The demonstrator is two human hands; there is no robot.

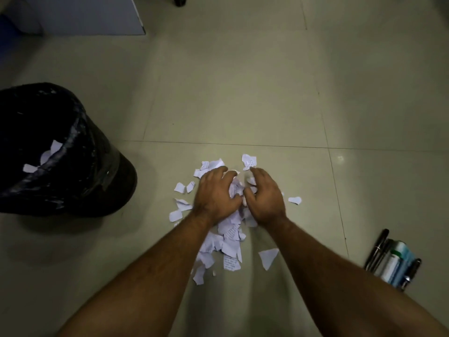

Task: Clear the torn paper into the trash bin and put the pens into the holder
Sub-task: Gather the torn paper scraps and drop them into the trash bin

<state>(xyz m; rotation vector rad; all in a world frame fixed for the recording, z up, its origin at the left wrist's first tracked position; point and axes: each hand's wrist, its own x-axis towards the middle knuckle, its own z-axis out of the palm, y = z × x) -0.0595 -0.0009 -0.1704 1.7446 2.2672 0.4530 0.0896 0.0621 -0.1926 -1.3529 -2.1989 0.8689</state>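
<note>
We had our left hand (pixel 213 190) and right hand (pixel 264 195) cupped around scraps of the torn white paper pile (pixel 228 239). Left of them, the black-lined trash bin (pixel 80 166) held about 3 scraps; the dark pens (pixel 379 249) lay untouched far right.

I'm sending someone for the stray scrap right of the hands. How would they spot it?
From the torn paper pile, go to the right hand. Just past it, on bare floor tile, lies a small white scrap, alone, touching no other piece.
</note>
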